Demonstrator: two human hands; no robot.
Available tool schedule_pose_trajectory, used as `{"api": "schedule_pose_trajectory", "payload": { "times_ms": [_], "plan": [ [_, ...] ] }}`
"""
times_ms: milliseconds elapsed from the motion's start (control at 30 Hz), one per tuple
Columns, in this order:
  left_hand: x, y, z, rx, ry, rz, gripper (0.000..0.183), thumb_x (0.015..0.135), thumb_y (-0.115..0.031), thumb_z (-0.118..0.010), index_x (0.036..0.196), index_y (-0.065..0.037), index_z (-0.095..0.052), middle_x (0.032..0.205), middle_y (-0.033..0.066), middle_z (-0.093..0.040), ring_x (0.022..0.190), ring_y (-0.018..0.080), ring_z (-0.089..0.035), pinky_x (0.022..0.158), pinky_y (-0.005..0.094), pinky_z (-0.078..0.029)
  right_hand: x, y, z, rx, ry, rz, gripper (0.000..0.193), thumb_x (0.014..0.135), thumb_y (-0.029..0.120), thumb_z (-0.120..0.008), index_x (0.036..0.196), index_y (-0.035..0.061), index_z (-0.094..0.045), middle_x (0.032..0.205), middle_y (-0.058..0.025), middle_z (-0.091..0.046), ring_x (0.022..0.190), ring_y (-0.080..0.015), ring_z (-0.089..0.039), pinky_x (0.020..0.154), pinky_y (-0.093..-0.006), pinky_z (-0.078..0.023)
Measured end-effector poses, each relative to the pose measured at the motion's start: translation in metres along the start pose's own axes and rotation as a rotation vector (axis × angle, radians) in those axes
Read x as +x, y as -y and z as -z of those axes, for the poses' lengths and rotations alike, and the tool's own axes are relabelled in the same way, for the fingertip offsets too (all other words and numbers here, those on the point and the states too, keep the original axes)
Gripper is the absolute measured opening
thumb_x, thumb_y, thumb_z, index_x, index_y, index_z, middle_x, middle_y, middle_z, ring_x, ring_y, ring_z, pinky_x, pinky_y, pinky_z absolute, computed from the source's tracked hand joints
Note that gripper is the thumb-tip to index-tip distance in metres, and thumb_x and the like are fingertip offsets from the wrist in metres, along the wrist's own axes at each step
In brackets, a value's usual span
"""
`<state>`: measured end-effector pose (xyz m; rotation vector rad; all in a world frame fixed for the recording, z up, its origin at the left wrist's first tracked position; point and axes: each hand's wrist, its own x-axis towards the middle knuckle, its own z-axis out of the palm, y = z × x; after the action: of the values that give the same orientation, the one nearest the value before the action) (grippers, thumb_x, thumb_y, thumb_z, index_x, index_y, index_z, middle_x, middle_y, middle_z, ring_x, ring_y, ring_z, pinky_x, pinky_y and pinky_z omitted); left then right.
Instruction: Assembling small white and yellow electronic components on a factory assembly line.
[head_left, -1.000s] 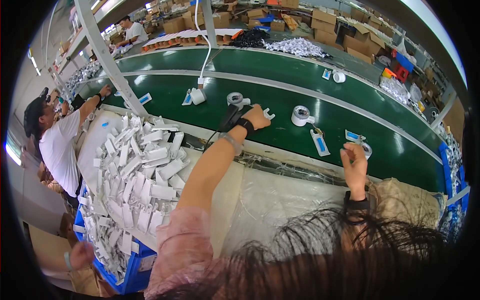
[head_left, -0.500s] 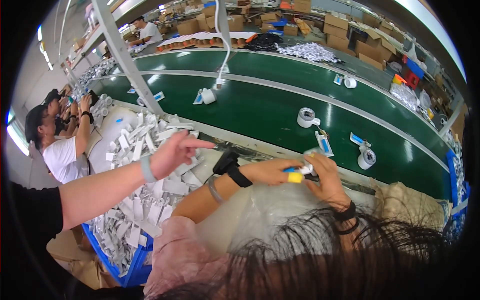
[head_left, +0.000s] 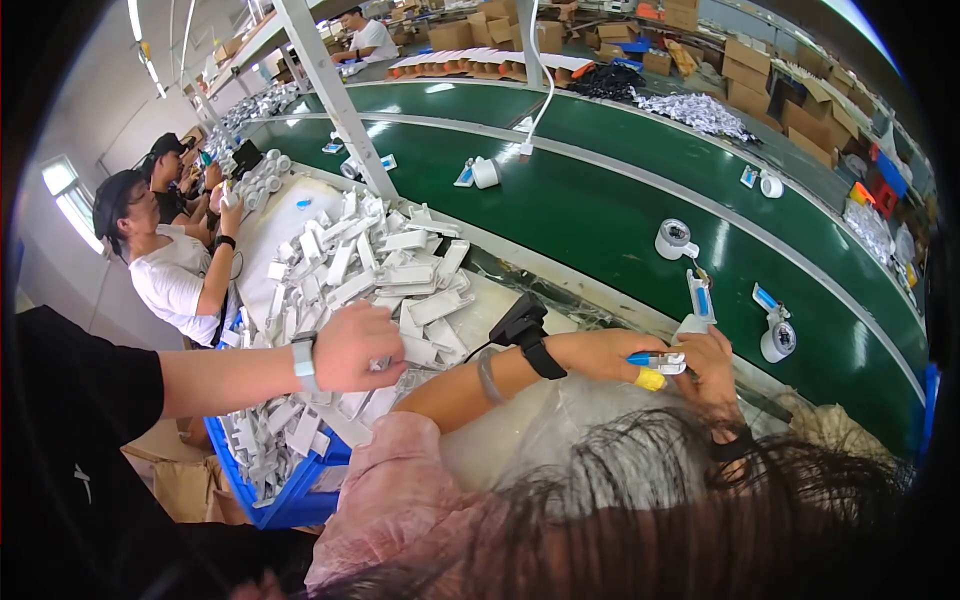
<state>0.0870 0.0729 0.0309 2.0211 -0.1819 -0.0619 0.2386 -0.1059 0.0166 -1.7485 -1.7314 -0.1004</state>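
Note:
My left hand (head_left: pixel 603 358), with yellow tape on one finger, grips a small white-and-blue plastic part (head_left: pixel 655 362) between thumb and fingers. My right hand (head_left: pixel 712 366) is closed around the white end of the same part. A whitish piece (head_left: pixel 691 325) shows just beyond my right fingers; whether I hold it cannot be made out. On the green conveyor belt (head_left: pixel 600 215) beyond lie a white round lamp-like unit (head_left: pixel 676 239), another such unit (head_left: pixel 777 340) and a blue-and-white part (head_left: pixel 700 297).
At my left a co-worker's hand (head_left: pixel 357 345) with a silver watch hovers over a heap of white plastic housings (head_left: pixel 405 275). A blue crate (head_left: pixel 290 495) holds more housings. A white cable (head_left: pixel 538 90) hangs above the belt. Other people (head_left: pixel 175 275) sit further left.
The view has swung, so the scene sits further right and lower. The co-worker's pointing hand has closed into a fist. The white-and-blue part is now more plainly visible between my hands.

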Motion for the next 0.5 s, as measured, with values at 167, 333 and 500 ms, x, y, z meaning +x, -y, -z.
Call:
{"api": "schedule_pose_trajectory", "payload": {
  "times_ms": [167,333,500],
  "plan": [
    [0.002,0.001,-0.001,0.013,-0.007,-0.024,0.052,0.089,-0.044,-0.063,0.116,0.0,-0.056,0.102,0.0141,-0.063,0.093,0.0248,-0.06,0.082,0.0356,-0.047,0.0,-0.001,-0.002,0.003,-0.013,0.004,0.029,0.068,-0.004,-0.069,0.094,0.0089,-0.069,0.092,-0.009,-0.067,0.104,-0.0273,-0.062,0.107,-0.047,-0.035],
    [0.0,0.007,-0.002,0.029,-0.038,0.011,0.051,0.089,-0.043,-0.063,0.115,0.0,-0.056,0.101,0.0141,-0.063,0.092,0.0248,-0.06,0.082,0.0353,-0.046,0.002,0.0,-0.005,0.019,-0.047,-0.001,0.027,0.068,-0.004,-0.07,0.091,0.0084,-0.069,0.091,-0.009,-0.067,0.103,-0.0277,-0.062,0.107,-0.0477,-0.035],
    [0.008,0.013,-0.005,0.012,-0.051,-0.07,0.051,0.088,-0.044,-0.063,0.114,0.0,-0.056,0.1,0.015,-0.063,0.091,0.0257,-0.06,0.08,0.0354,-0.046,-0.001,-0.003,-0.002,0.008,-0.035,-0.021,0.026,0.067,-0.005,-0.07,0.089,0.0082,-0.068,0.091,-0.0089,-0.067,0.102,-0.028,-0.062,0.107,-0.0485,-0.035]
  ]
}}
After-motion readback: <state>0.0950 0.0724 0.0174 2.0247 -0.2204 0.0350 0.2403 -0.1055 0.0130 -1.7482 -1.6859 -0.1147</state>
